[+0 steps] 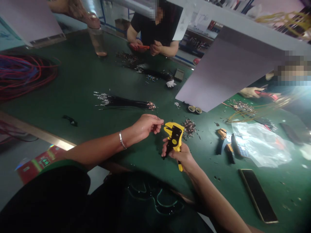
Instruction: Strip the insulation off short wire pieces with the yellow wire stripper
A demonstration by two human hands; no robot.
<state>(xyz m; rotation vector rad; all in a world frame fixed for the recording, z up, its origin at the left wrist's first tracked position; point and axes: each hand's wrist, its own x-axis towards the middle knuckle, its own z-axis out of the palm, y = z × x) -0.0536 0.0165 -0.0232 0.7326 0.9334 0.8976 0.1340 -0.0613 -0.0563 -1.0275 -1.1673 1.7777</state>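
Observation:
My right hand (178, 153) is wrapped round the handles of a yellow and black wire stripper (175, 136), its jaws pointing left. Just left of those jaws, my left hand (151, 123) is closed in a pinch on a thin black wire (157, 112). Most of that wire is hidden by the fingers. Beyond my left hand lies a bundle of black wires (126, 102), with silvery ends to the left and coppery ends to the right. A pile of small dark and coppery bits (189, 127) lies beside the stripper's head.
Right of me are a phone (259, 195), a clear plastic bag (269, 145), a calculator-like keypad device (240, 145) and an orange-black tool (221, 139). Tape rolls (195, 109) sit by a pale upright panel (225, 68). Co-workers sit across and to the right. Red-blue cables (21, 74) lie left.

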